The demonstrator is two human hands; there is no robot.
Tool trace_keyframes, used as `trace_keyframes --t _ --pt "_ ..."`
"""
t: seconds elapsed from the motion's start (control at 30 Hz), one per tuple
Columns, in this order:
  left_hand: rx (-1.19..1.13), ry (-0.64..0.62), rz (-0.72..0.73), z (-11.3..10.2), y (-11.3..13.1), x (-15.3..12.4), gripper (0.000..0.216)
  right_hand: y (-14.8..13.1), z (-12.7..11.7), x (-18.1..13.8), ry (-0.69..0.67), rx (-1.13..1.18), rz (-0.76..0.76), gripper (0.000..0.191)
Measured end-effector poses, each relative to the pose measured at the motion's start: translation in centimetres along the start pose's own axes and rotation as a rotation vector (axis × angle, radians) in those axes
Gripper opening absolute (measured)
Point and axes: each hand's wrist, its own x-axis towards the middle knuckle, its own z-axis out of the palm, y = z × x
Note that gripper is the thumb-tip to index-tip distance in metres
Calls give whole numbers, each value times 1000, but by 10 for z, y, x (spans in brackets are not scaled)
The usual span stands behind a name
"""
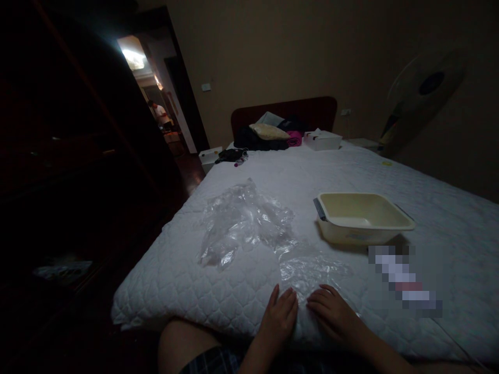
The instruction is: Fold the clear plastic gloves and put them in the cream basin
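My left hand (277,316) lies flat on the near edge of the white quilted mattress (163,283), fingers stretched out, holding nothing. My right hand (333,310) rests beside it, fingers loosely curled on the edge of a crumpled clear plastic bag (312,267). A larger heap of clear plastic bags (241,223) lies further up the mattress to the left. A cream plastic basin (360,218) stands to the right of the plastic, empty as far as I can see.
At the bed's head lie dark clothes, a pillow (268,131), a pink item and a white box (323,140). A standing fan (423,93) is at the right wall. A lit doorway (156,104) with a person is at the far left. A blurred patch lies near the basin.
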Motion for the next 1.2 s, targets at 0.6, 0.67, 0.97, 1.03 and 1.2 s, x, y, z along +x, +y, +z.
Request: trace_keyframes --t 0.6,0.67,0.97,1.03,1.2 --pt "95 -99 49 17 -2 -16 21 6 36 11 272 -5 377 25" --pt "86 -94 41 17 -2 -15 23 5 35 14 276 -23 389 22" --pt "57 -80 31 17 0 -13 25 2 29 26 261 -75 381 8" --pt "52 -65 41 17 0 -12 25 2 27 29 223 -75 359 9" --pt "43 -55 49 13 -1 -10 27 2 27 34 137 -83 245 16"
